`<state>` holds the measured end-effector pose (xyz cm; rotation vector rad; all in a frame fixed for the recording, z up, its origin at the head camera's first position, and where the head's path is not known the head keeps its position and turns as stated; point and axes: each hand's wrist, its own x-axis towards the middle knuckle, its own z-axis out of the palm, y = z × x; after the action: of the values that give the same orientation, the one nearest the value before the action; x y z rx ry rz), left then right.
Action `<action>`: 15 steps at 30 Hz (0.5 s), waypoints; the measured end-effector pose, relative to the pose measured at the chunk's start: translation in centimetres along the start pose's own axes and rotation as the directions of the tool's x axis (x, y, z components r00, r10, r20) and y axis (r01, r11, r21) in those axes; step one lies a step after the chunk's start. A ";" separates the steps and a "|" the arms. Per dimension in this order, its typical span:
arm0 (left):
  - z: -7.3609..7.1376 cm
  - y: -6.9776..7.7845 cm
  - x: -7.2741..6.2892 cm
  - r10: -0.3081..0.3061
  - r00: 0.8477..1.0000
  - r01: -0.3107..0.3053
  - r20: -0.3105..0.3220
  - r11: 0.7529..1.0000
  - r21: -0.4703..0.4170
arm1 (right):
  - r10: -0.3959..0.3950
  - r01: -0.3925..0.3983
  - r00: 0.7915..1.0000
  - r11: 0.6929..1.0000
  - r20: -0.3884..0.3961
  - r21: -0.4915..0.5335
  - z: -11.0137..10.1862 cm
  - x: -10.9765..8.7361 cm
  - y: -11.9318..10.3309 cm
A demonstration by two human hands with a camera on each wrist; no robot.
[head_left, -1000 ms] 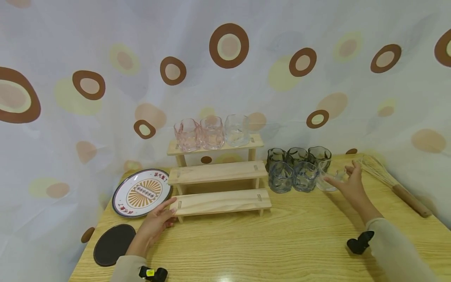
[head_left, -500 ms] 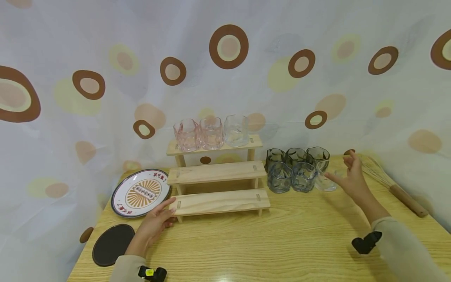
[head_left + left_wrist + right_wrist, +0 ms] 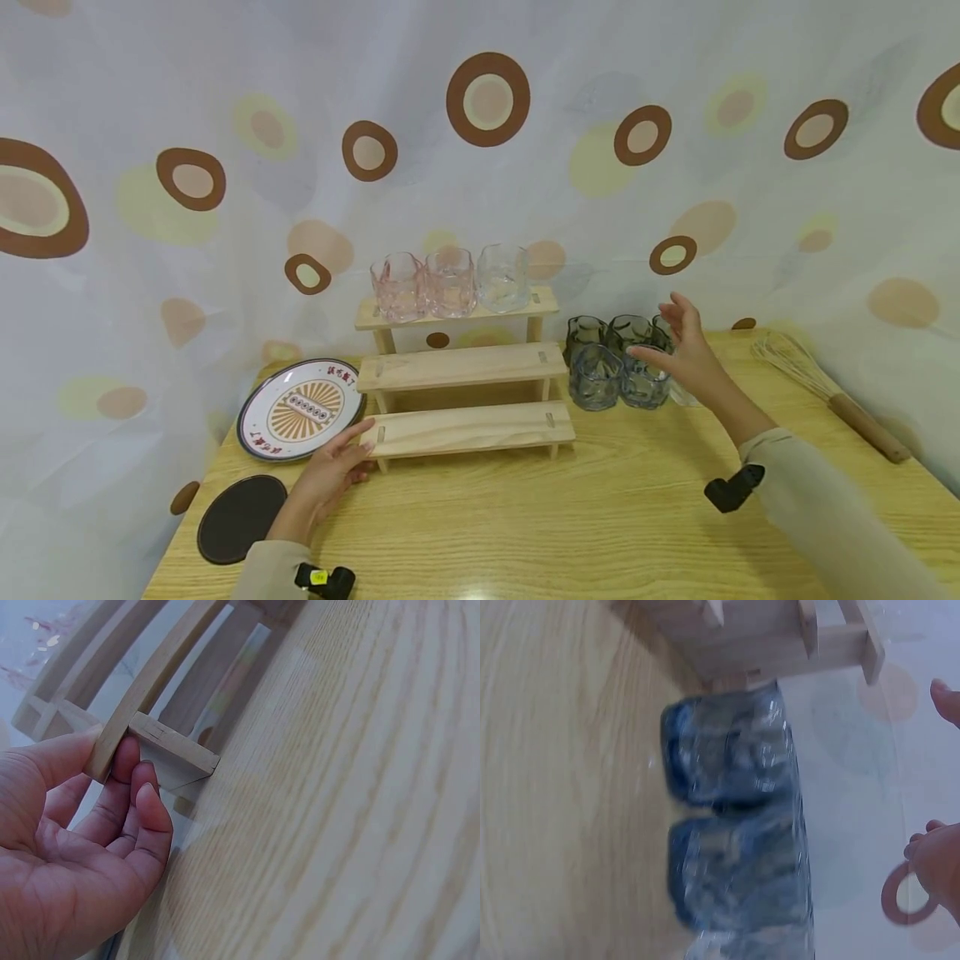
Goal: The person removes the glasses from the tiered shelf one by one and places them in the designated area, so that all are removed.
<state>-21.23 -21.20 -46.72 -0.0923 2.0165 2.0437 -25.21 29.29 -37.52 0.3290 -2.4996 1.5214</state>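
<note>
A three-tier wooden shelf [image 3: 472, 432] stands mid-table. My left hand [image 3: 330, 479] pinches the left end of its lowest board [image 3: 142, 697], thumb above and fingers beneath. On the top board are two pink glasses [image 3: 450, 287] and one clear glass [image 3: 504, 283]. My right hand [image 3: 693, 358] hovers over the glasses right of the shelf, fingers spread, holding nothing. Below it are two blue glasses [image 3: 596, 383], also in the right wrist view as blue glasses [image 3: 735, 750]. Dark grey glasses [image 3: 628, 332] stand behind. Another clear glass [image 3: 681, 395] is mostly hidden by my right hand.
Left of the shelf lies a white patterned plate [image 3: 303, 410], with a black round mat [image 3: 242, 518] nearer me. A whisk [image 3: 862, 423] with a wooden handle lies at the right. A patterned curtain [image 3: 570, 100] hangs behind the table.
My right hand has moved left from beside the clear glass to above the blue glasses. My left hand has stayed on the shelf.
</note>
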 end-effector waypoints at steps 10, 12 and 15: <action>-0.1 0.2 0.1 0.003 1.000 -0.003 0.006 1.000 0.008 | -0.058 0.050 0.990 0.997 0.127 0.065 4.8 4.7 -3.9; -0.1 0.1 0.1 0.003 1.000 -0.003 0.010 1.000 0.005 | -0.060 0.048 0.989 0.995 0.137 0.093 5.6 5.5 -4.4; 0.1 0.1 0.1 0.003 1.000 -0.003 0.019 1.000 0.005 | -0.054 0.038 0.989 0.992 0.141 0.117 6.6 6.4 -4.9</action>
<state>-21.31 -21.13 -46.62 -0.0681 2.0117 2.0331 -30.27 20.64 -34.58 0.5287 -2.4973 1.6815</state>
